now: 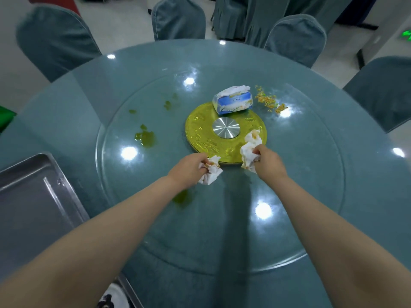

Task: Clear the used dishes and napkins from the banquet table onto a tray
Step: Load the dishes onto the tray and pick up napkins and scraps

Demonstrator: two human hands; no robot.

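On the round glass-topped surface (66,112), both hands work near the centre. The left hand (189,167) is closed in a fist around a crumpled white napkin (210,172) bearing orange stains; the napkin touches the glass at the 6 o'clock edge of the yellow centre disc (200,130). The right hand (266,160) is likewise closed around a second stained napkin (250,150), which lies at the 5 o'clock edge of the same disc, partly over it. A polished metal hub (226,127) sits at the middle of the disc. A blue-and-white tissue pack (232,101) rests at the disc's 12 o'clock rim. Orange food crumbs (268,101) are scattered just beyond the pack, toward 1 o'clock. Green spill patches (145,136) mark the glass at 9 to 10 o'clock, with another under the left forearm. The metal tray (24,196) stands at the 8 o'clock edge of the surface, well apart from both napkins. Covered chairs (178,18) ring the far side.
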